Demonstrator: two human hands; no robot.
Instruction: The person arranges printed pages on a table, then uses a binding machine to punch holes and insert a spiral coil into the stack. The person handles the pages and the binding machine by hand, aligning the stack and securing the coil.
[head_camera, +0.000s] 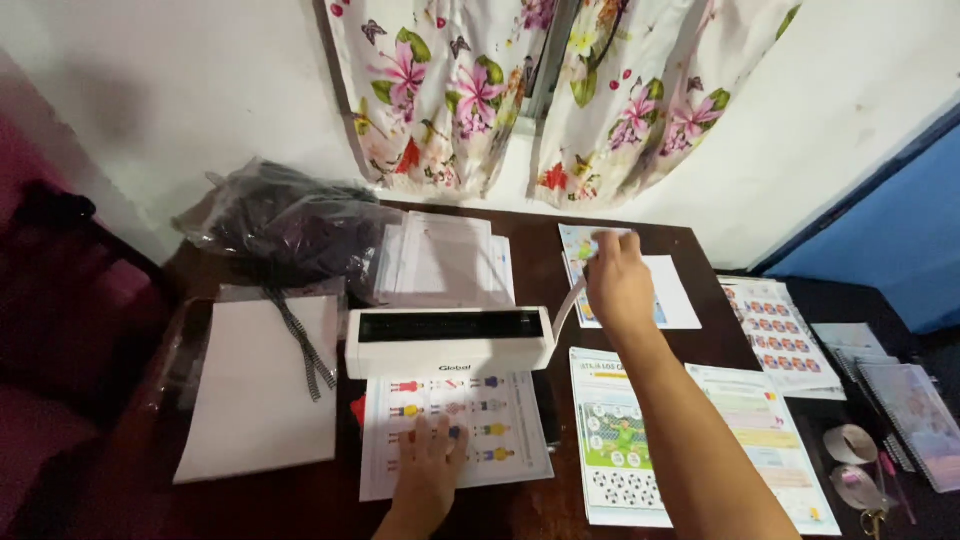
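Left hand (430, 462): flat, fingers spread, pressing the figure sheet (455, 432) at the white laminator (450, 340).
Right hand (618, 283): pinching a colourful sheet (580, 245).
Bench (530, 275): two printed sheets (620, 435) beside the forearm.

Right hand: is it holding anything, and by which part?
The right hand pinches a printed sheet at its top edge with its fingers. The left hand grips nothing; it lies flat on the sheet below the white machine.

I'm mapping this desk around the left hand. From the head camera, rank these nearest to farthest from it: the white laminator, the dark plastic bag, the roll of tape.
From the left hand:
1. White laminator, just beyond the fingers, at the desk's centre.
2. Dark plastic bag, far back left by the wall.
3. Roll of tape, at the right edge.
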